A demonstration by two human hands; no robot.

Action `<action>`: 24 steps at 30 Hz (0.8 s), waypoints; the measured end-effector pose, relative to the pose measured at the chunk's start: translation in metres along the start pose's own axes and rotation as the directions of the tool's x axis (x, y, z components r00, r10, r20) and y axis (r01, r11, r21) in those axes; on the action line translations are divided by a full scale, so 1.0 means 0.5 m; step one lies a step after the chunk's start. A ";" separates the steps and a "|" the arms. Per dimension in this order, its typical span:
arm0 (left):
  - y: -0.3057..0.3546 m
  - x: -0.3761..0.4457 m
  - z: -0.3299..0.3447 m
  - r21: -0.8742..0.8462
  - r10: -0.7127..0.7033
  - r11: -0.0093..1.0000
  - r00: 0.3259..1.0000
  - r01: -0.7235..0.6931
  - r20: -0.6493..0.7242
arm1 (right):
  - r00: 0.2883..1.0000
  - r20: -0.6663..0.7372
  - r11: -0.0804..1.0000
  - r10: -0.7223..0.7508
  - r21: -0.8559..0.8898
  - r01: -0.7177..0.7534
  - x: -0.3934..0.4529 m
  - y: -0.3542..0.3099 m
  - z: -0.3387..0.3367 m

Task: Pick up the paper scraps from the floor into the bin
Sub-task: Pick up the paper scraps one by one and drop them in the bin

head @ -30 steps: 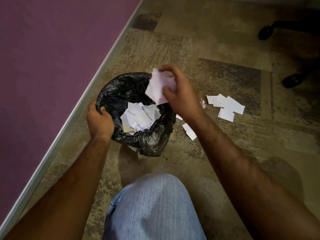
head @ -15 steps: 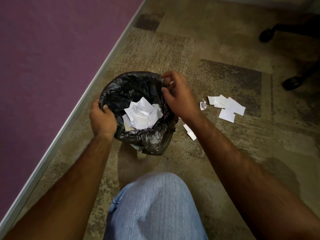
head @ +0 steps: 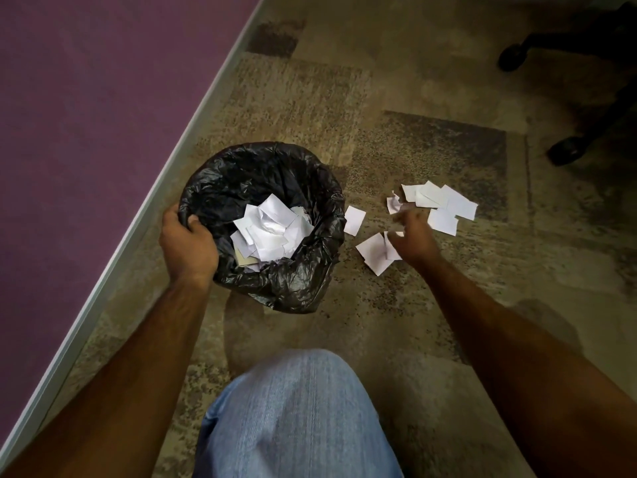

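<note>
So the scraps [head: 439,205] I'm after are on the carpet just right of the bin [head: 320,270]: one single piece [head: 354,220] right beside the bin's rim, a couple of overlapping ones [head: 374,253] a bit nearer me, and a looser bunch farther right, including one crumpled bit [head: 393,203]. Plenty more white paper [head: 272,232] is already piled inside the bin, which has a black liner [head: 241,174] folded over its rim.

My right hand [head: 413,241] is down low over the floor pieces, fingers spread and loosely bent, a bit motion-blurred. It sits between the near pair and the far bunch, and covers the edge of the near pair. I can't tell for sure if the fingertips are actually touching paper, but nothing is pinched in it.

My left hand [head: 188,241] grips the bin's near-left rim, thumb hooked inside over the liner, fingers wrapped on the outside.

Floor is a mottled tan and brown patterned carpet [head: 431,322]. A purple wall [head: 86,115] with a pale baseboard [head: 113,257] runs diagonally on the left, close to the bin. My knee in light jeans [head: 296,415] is at the bottom centre, and two black chair casters [head: 565,150] show at top right, well apart from the paper.
</note>
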State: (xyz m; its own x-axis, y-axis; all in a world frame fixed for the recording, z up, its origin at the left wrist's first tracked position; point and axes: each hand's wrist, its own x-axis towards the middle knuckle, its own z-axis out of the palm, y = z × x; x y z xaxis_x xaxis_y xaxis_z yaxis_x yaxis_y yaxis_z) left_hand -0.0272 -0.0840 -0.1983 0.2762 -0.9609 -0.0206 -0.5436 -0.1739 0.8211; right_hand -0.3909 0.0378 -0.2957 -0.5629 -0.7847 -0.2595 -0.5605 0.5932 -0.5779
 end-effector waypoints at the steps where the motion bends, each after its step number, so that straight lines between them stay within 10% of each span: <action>1: 0.001 0.000 -0.001 0.003 -0.003 1.000 1.000 0.003 -0.002 | 0.999 0.047 0.998 0.015 -0.061 -0.012 -0.002 0.015 0.007; 12: 0.006 -0.003 -0.002 -0.007 -0.007 1.000 0.999 0.007 -0.031 | 0.919 0.349 0.945 0.184 -0.320 -0.067 0.008 0.037 0.067; 24: 0.008 -0.004 -0.002 -0.001 -0.012 1.000 1.000 0.012 -0.029 | 0.891 0.453 0.763 0.036 -0.588 0.268 -0.051 -0.010 0.122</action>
State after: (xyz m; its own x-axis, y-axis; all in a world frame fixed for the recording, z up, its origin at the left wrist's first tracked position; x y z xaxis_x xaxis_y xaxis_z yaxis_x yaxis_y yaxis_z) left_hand -0.0288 -0.0826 -0.1944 0.3054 -0.9521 -0.0145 -0.5390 -0.1854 0.8216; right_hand -0.3367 0.0438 -0.3336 -0.2468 -0.7589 -0.6026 -0.9358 0.3481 -0.0551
